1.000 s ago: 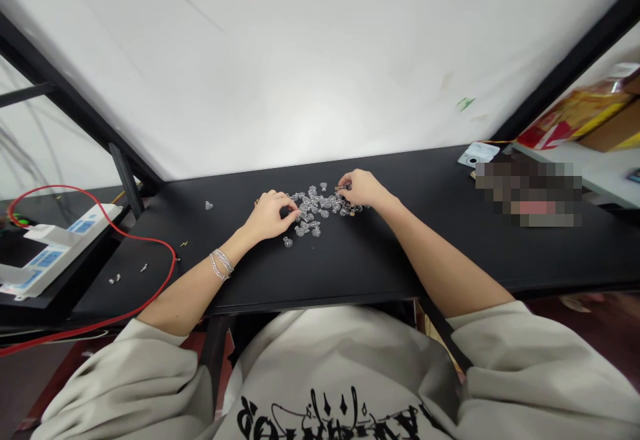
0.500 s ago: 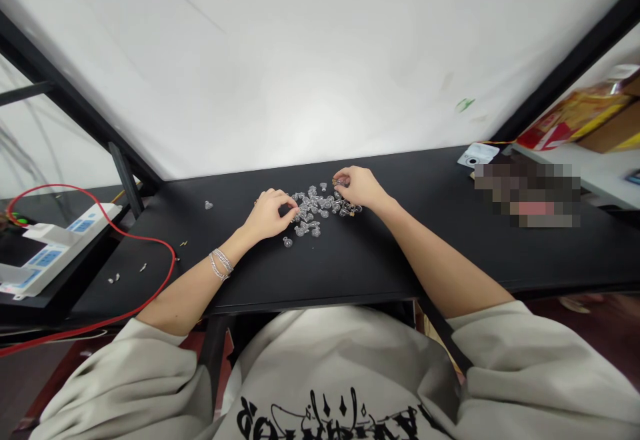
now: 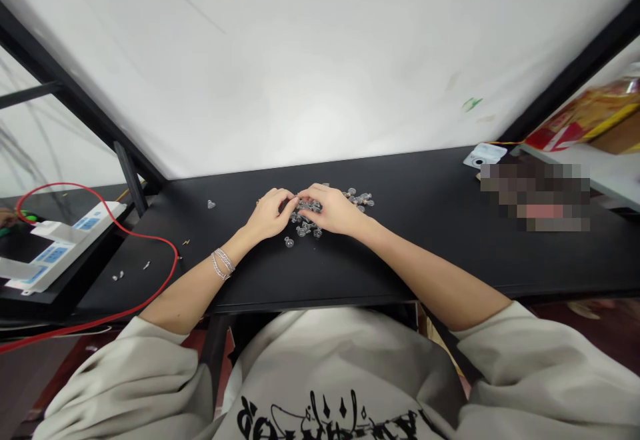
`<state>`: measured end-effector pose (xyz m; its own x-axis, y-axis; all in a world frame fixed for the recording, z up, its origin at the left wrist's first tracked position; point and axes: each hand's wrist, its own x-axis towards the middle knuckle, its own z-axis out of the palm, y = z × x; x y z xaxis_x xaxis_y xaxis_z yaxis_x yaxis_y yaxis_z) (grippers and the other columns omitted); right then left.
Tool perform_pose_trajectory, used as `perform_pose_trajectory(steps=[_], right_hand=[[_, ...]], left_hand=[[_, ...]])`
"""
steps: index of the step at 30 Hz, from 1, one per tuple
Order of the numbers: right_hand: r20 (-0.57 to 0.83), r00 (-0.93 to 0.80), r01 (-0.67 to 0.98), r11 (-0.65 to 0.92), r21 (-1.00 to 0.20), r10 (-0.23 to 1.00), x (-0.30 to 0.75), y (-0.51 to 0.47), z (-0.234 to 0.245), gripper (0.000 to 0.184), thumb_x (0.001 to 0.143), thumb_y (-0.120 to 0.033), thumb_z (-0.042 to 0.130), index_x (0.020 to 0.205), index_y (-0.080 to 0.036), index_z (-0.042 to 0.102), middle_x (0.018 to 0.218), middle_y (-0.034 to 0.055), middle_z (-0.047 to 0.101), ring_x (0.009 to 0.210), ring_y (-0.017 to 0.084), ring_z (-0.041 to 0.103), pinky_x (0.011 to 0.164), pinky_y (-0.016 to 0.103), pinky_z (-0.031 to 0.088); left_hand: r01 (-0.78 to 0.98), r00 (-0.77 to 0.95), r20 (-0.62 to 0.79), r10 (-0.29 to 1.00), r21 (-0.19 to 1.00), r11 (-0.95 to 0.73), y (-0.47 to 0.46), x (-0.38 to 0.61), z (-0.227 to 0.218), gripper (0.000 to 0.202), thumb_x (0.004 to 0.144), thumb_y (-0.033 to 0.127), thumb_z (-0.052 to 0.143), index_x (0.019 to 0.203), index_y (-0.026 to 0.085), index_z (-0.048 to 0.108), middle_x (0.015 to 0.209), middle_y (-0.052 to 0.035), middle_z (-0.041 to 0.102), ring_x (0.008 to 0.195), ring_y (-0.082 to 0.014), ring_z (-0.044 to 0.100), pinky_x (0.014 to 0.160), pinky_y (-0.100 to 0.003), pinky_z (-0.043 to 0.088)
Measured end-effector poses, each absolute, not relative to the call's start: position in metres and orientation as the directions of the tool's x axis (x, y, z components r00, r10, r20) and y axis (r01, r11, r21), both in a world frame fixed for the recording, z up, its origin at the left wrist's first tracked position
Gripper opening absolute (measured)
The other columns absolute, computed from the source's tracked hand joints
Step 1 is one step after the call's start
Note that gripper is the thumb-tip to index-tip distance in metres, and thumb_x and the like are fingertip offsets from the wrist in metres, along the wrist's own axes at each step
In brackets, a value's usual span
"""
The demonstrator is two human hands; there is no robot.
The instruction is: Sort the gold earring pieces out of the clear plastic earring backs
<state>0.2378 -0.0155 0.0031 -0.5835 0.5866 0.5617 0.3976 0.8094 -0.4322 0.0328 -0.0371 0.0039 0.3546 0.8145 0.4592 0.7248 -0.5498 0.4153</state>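
A heap of small clear glass-like pieces (image 3: 320,213) lies on the black table (image 3: 410,253) in front of me. My left hand (image 3: 270,213), with bracelets at the wrist, rests at the heap's left edge, its fingers pinched together on a small piece I cannot make out clearly. My right hand (image 3: 333,210) lies over the middle of the heap, fingers curled, its fingertips meeting those of the left hand. One clear piece (image 3: 289,242) sits apart just below the left hand. A few more pieces (image 3: 361,197) show to the right of my right hand.
A stray clear piece (image 3: 211,204) lies further left. A red cable (image 3: 165,253) loops over the table's left end, near white power strips (image 3: 55,247). At the right are a small white device (image 3: 484,155) and yellow-red bags (image 3: 580,117). A white wall panel rises behind the table.
My right hand has moved left from the heap's far right side to the middle, meeting the left hand's fingertips. The left hand has stayed in place.
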Motion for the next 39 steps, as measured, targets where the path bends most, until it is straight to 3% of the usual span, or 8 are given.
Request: perform_pose_trajectory(steps=[9, 19, 24, 30, 39], right_hand=[[0.582, -0.575, 0.379, 0.818, -0.432, 0.575, 0.238, -0.016, 0.001, 0.022, 0.087, -0.024, 0.064, 0.108, -0.016, 0.065, 0.101, 0.0085, 0.067, 0.090, 0.019, 0.064, 0.085, 0.033, 0.052], [0.607, -0.547, 0.385, 0.817, -0.429, 0.577, 0.230, -0.022, -0.002, 0.022, 0.090, -0.025, 0.057, 0.111, -0.017, 0.060, 0.101, 0.0090, 0.066, 0.091, 0.019, 0.064, 0.085, 0.033, 0.052], [0.562, -0.539, 0.387, 0.777, -0.496, 0.628, 0.227, -0.026, -0.003, 0.017, 0.089, -0.024, 0.057, 0.105, -0.019, 0.058, 0.101, 0.0077, 0.068, 0.090, 0.019, 0.065, 0.085, 0.032, 0.052], [0.624, -0.543, 0.358, 0.827, -0.434, 0.562, 0.226, -0.026, -0.003, 0.003, 0.086, -0.017, 0.053, 0.087, -0.019, 0.055, 0.090, 0.0062, 0.063, 0.081, 0.017, 0.061, 0.077, 0.029, 0.050], [0.554, -0.555, 0.351, 0.779, -0.520, 0.620, 0.228, -0.026, 0.005, 0.006, 0.081, -0.012, 0.055, 0.077, -0.018, 0.056, 0.082, 0.0033, 0.063, 0.073, 0.013, 0.058, 0.072, 0.025, 0.047]], left_hand=[[0.730, 0.378, 0.414, 0.828, 0.417, -0.542, -0.039, 0.034, 0.005, 0.027, 0.101, 0.039, 0.042, 0.093, 0.020, 0.059, 0.081, -0.0032, 0.059, 0.080, -0.0188, 0.054, 0.076, -0.033, 0.044], [0.719, 0.397, 0.400, 0.826, 0.424, -0.550, -0.038, 0.034, 0.002, 0.027, 0.103, 0.033, 0.032, 0.084, 0.021, 0.048, 0.079, -0.0031, 0.056, 0.079, -0.0184, 0.054, 0.078, -0.034, 0.043], [0.723, 0.382, 0.401, 0.833, 0.432, -0.539, -0.036, 0.034, 0.000, 0.028, 0.103, 0.032, 0.032, 0.081, 0.021, 0.046, 0.077, -0.0029, 0.055, 0.078, -0.0180, 0.054, 0.077, -0.034, 0.045], [0.715, 0.412, 0.433, 0.802, 0.392, -0.579, -0.037, 0.036, 0.003, 0.030, 0.103, 0.029, 0.029, 0.076, 0.022, 0.040, 0.074, -0.0040, 0.052, 0.075, -0.0193, 0.051, 0.073, -0.036, 0.044], [0.731, 0.408, 0.451, 0.794, 0.360, -0.580, -0.035, 0.037, 0.004, 0.031, 0.100, 0.027, 0.033, 0.069, 0.023, 0.031, 0.065, -0.0018, 0.045, 0.068, -0.0181, 0.048, 0.067, -0.034, 0.040]])
